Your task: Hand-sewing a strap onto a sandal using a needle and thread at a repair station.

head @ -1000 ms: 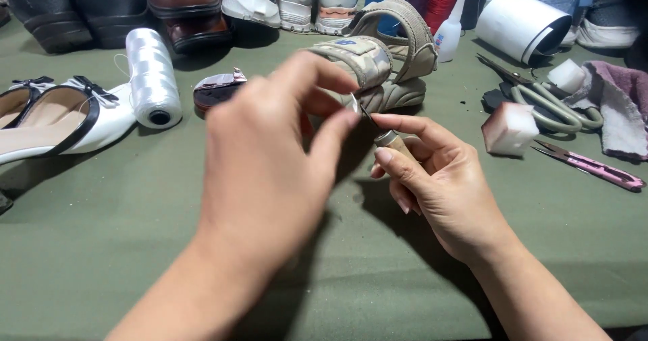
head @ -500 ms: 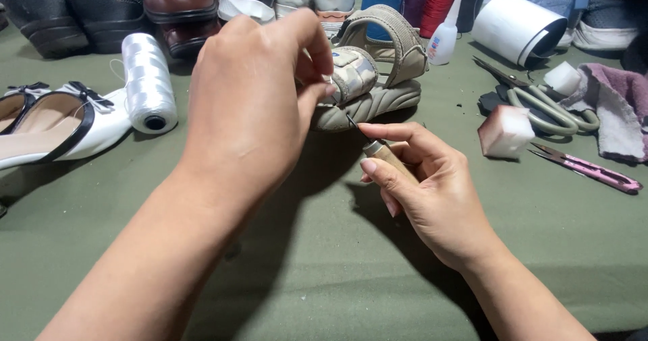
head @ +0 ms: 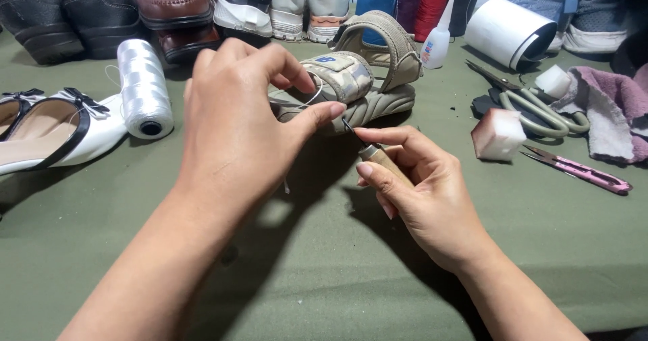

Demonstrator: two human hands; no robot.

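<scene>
My right hand (head: 418, 186) grips a wooden-handled awl (head: 378, 157), its metal tip pointing up toward my left thumb. My left hand (head: 236, 125) pinches a thin white thread (head: 312, 98) that loops up in front of a beige strap sandal (head: 358, 84). The sandal lies on the green cloth just behind both hands. The left hand hides the sandal's near left part.
A white thread spool (head: 143, 88) and a white flat shoe (head: 47, 128) lie at left. Dark and brown shoes line the back. At right are scissors (head: 533, 101), a white block (head: 498, 135), pink snips (head: 580, 170), a glue bottle (head: 437, 43), a white roll (head: 509, 32) and a purple cloth (head: 617, 111).
My left hand rose toward the sandal, then came back down and left, now drawing a loop of thread. My right hand has kept hold of the awl and barely moved.
</scene>
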